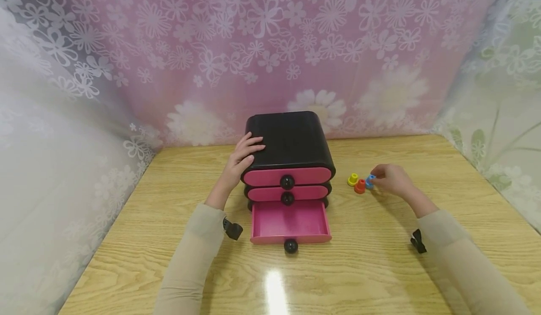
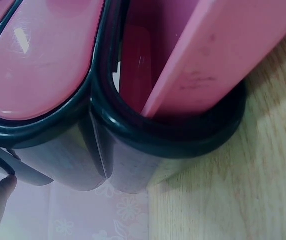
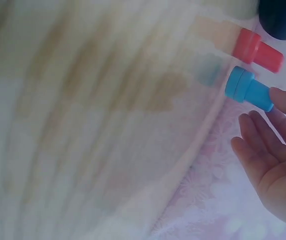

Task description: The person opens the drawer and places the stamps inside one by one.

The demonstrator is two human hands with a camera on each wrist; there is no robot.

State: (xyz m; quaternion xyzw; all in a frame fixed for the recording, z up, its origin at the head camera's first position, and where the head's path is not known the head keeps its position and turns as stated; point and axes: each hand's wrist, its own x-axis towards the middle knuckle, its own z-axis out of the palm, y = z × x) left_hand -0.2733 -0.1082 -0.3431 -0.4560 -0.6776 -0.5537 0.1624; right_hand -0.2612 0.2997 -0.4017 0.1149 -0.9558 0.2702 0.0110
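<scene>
A small black chest with pink drawers [image 1: 287, 139] stands on the table, its bottom drawer [image 1: 291, 218] pulled out and bare inside. My left hand [image 1: 242, 157] rests on the chest's top left edge, fingers extended over the top; its thumb tip shows at the left wrist view's edge. To the right of the chest, my right hand [image 1: 393, 180] pinches the narrow end of a small blue stamp-like piece [image 3: 247, 89] between thumb and forefinger. The other fingers are spread below it. Right beside it stand a matching red piece [image 1: 360, 186] and a yellow piece [image 1: 352, 179].
Two more drawers, the top one [image 1: 264, 177] and the middle one [image 1: 264, 194], are closed, each with a round black knob. The wooden table [image 1: 169, 240] meets a pink flowered cloth [image 1: 236, 61] behind the chest. Pale flowered cloths hang at both sides.
</scene>
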